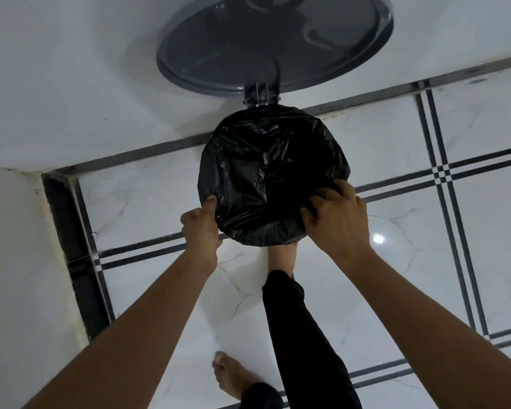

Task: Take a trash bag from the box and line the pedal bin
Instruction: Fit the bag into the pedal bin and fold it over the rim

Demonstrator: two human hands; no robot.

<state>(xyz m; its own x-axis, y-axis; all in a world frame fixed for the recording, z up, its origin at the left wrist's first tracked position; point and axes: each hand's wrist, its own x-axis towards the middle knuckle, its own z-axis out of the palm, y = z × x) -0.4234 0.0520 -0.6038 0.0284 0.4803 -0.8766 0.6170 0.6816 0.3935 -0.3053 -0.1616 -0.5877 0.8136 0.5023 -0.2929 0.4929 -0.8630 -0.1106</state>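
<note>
A black trash bag (pixel 266 172) covers the round mouth of the pedal bin and hangs down over its rim all round. The bin's grey lid (pixel 278 39) stands raised against the wall behind, joined by its hinge (pixel 260 94). My left hand (pixel 201 228) pinches the bag's edge at the near left of the rim. My right hand (pixel 335 221) grips the bag's edge at the near right. A bare foot (pixel 281 255) reaches under the bin's front, where the pedal is hidden. The bin's body is hidden under the bag.
The bin stands against a white wall (pixel 86 84) on a white marble-tiled floor (pixel 425 261) with dark stripe lines. A white corner (pixel 15 261) with black skirting juts out at the left. My other bare foot (pixel 233 376) stands near the bottom edge.
</note>
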